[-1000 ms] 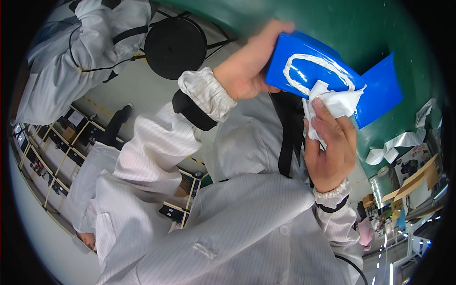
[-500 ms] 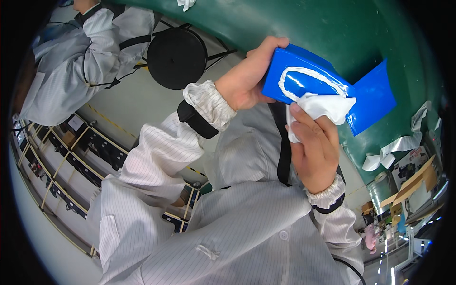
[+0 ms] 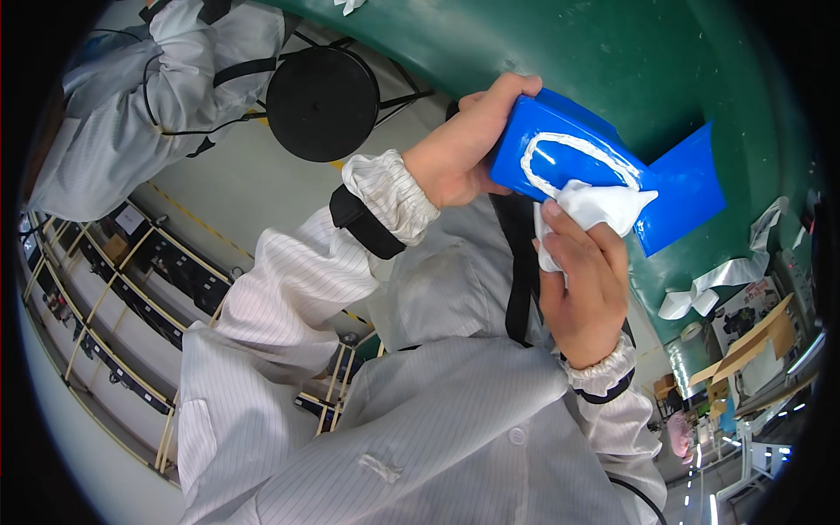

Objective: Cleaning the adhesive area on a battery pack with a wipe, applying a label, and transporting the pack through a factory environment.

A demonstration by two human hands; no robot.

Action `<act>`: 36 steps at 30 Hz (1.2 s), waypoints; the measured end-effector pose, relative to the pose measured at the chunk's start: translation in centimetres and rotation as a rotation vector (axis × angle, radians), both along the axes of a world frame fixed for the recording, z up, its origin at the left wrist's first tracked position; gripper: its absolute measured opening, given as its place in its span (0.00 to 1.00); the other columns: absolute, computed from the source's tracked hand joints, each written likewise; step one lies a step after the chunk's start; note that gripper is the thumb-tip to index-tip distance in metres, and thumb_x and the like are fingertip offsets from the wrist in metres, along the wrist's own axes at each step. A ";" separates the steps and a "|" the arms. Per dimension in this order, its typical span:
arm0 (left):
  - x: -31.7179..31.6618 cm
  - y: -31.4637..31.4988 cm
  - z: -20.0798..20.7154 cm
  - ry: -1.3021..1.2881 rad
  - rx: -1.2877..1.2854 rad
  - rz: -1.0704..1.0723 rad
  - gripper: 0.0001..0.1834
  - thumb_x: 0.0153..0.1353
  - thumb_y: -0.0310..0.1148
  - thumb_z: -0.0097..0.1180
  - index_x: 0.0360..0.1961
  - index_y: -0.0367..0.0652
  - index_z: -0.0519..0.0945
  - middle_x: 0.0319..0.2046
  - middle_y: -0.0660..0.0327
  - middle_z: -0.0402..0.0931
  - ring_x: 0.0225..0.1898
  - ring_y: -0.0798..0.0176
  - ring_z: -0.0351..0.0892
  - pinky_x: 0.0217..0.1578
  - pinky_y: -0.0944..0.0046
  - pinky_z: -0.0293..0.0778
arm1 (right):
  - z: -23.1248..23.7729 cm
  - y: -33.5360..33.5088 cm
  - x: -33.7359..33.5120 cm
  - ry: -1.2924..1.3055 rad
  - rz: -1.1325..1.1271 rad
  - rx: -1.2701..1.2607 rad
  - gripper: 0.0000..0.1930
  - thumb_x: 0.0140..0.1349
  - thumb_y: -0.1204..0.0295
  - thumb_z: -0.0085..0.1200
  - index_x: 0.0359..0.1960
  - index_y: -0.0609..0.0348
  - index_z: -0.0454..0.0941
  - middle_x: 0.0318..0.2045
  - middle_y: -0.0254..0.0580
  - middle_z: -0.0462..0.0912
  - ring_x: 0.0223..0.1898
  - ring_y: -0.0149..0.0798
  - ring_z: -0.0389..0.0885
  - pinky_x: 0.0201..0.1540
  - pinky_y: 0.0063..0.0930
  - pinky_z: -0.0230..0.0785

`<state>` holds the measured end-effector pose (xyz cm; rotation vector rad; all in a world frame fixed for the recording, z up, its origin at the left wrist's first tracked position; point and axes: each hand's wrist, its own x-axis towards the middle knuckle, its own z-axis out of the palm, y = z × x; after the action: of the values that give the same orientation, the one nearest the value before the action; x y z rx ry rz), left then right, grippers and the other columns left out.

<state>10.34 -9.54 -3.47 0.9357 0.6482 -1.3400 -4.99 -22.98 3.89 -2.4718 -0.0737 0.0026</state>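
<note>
A blue, glossy box-shaped block [image 3: 516, 160] is gripped at its left end by my left hand [image 3: 468, 147], thumb on the top edge and fingers behind. On its near face runs a white raised loop [image 3: 573, 139], perhaps a bead of paste or a cord; I cannot tell. A loose blue flap [image 3: 691, 188] sticks out at the block's right end. My right hand [image 3: 584, 293] is closed on a crumpled white cloth or tissue [image 3: 604, 203], pressed against the block's lower edge by the loop's lower right. The cloth covers that part of the face.
Beyond the block stretches a green table [image 3: 612, 44], with crumpled white strips [image 3: 731, 273] on its right side. Cardboard [image 3: 744, 346] and a tape roll [image 3: 691, 332] lie further right. A black round stool [image 3: 322, 103] and another person's sleeve [image 3: 188, 52] are at the upper left.
In the picture, the block and both hands sit slightly lower, with the left hand a little further right. Both grips look the same, and the cloth still touches the block.
</note>
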 end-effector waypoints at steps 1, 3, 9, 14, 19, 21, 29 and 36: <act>0.0 -0.1 0.0 0.002 0.004 -0.007 0.30 0.65 0.62 0.54 0.48 0.44 0.79 0.39 0.62 0.84 0.37 0.66 0.87 0.36 0.64 0.85 | 0.1 -0.5 -0.3 0.005 0.014 -0.013 0.18 0.46 0.87 0.60 0.41 0.63 0.79 0.54 0.46 0.84 0.42 0.48 0.78 0.45 0.38 0.75; 0.0 -0.1 0.0 0.008 0.001 -0.006 0.30 0.65 0.62 0.53 0.47 0.44 0.79 0.39 0.62 0.84 0.36 0.66 0.87 0.37 0.64 0.85 | 0.3 -1.2 -0.7 0.018 0.033 -0.046 0.17 0.46 0.87 0.60 0.41 0.64 0.79 0.54 0.46 0.84 0.42 0.48 0.78 0.45 0.38 0.75; 0.0 0.3 0.0 0.005 -0.002 -0.033 0.29 0.66 0.63 0.52 0.46 0.45 0.80 0.38 0.63 0.85 0.35 0.67 0.86 0.37 0.63 0.84 | 0.8 -2.7 -0.3 0.024 0.162 -0.143 0.13 0.51 0.84 0.64 0.39 0.64 0.79 0.53 0.46 0.85 0.42 0.48 0.78 0.44 0.37 0.76; -0.3 0.2 -0.5 0.004 0.007 -0.008 0.28 0.67 0.63 0.52 0.44 0.47 0.80 0.36 0.64 0.85 0.35 0.68 0.86 0.36 0.65 0.84 | 1.3 -4.3 -0.6 0.020 0.269 -0.229 0.11 0.53 0.81 0.66 0.38 0.64 0.79 0.53 0.46 0.85 0.45 0.47 0.78 0.44 0.35 0.77; -0.3 0.3 -0.5 -0.021 -0.005 -0.038 0.27 0.67 0.63 0.51 0.41 0.48 0.81 0.33 0.66 0.85 0.31 0.71 0.85 0.30 0.67 0.81 | 0.6 -4.4 0.1 -0.047 0.345 -0.226 0.10 0.52 0.81 0.65 0.36 0.64 0.79 0.53 0.48 0.85 0.43 0.45 0.78 0.41 0.34 0.77; -0.4 0.2 -0.4 -0.017 0.012 -0.022 0.27 0.67 0.63 0.50 0.39 0.48 0.81 0.31 0.66 0.84 0.30 0.71 0.85 0.27 0.68 0.80 | 0.3 -4.0 0.6 -0.067 0.364 -0.212 0.10 0.52 0.81 0.65 0.36 0.63 0.79 0.53 0.48 0.85 0.42 0.45 0.79 0.41 0.33 0.77; -0.4 -0.3 0.5 0.014 0.066 0.018 0.27 0.67 0.62 0.51 0.41 0.47 0.81 0.32 0.65 0.85 0.30 0.70 0.85 0.28 0.68 0.80 | 0.2 -2.3 2.0 -0.084 0.350 -0.185 0.10 0.50 0.80 0.65 0.35 0.64 0.79 0.52 0.48 0.85 0.40 0.44 0.79 0.40 0.33 0.78; -0.5 0.2 -0.7 -0.017 0.029 -0.025 0.28 0.67 0.62 0.51 0.43 0.46 0.82 0.36 0.63 0.86 0.33 0.67 0.86 0.34 0.67 0.83 | -0.1 -3.2 0.9 -0.086 0.347 -0.189 0.11 0.48 0.79 0.64 0.34 0.64 0.78 0.51 0.46 0.85 0.41 0.45 0.79 0.41 0.33 0.78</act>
<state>9.84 -9.32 -4.15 0.9802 0.6459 -1.3468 -4.08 -26.21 3.77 -2.6141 -0.5614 0.0540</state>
